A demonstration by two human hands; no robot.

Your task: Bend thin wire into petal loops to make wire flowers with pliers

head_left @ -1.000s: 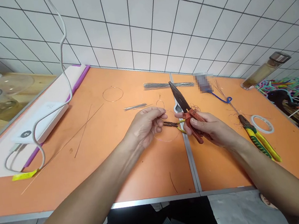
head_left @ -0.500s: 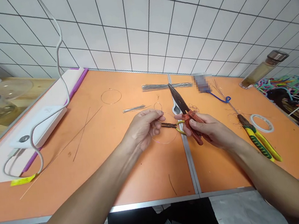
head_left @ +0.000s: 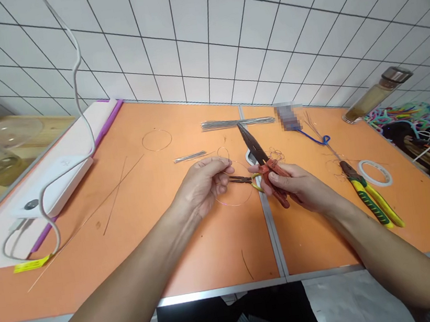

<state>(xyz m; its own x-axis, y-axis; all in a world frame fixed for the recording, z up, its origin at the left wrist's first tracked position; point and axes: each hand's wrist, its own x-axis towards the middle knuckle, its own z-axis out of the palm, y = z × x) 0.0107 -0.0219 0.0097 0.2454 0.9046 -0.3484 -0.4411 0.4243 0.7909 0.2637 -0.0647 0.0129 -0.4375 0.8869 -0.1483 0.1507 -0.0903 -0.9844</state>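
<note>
My left hand [head_left: 206,182] pinches a thin wire between thumb and fingertips, and a small wire loop [head_left: 222,148] rises above them. My right hand [head_left: 301,184] is wrapped around the red handles of long-nose pliers [head_left: 253,144]. Their dark jaws point up and away and look closed, with no wire visible between them. Small pliers [head_left: 240,179] with yellow handles lie on the table between my hands, partly hidden by the right one. A large thin wire ring [head_left: 235,204] shows below my left fingers; whether it joins the held wire I cannot tell.
A bundle of straight wires [head_left: 218,124] and a shorter bundle [head_left: 189,157] lie behind my hands. Another wire ring [head_left: 155,131] is left of them. Green-yellow pliers [head_left: 366,196], a tape roll [head_left: 375,172] and a bottle [head_left: 376,94] stand or lie right. A white power bank [head_left: 54,187] is left.
The whole view has shifted slightly. My hands keep nearly the same pose, left on the wire and right on the pliers.
</note>
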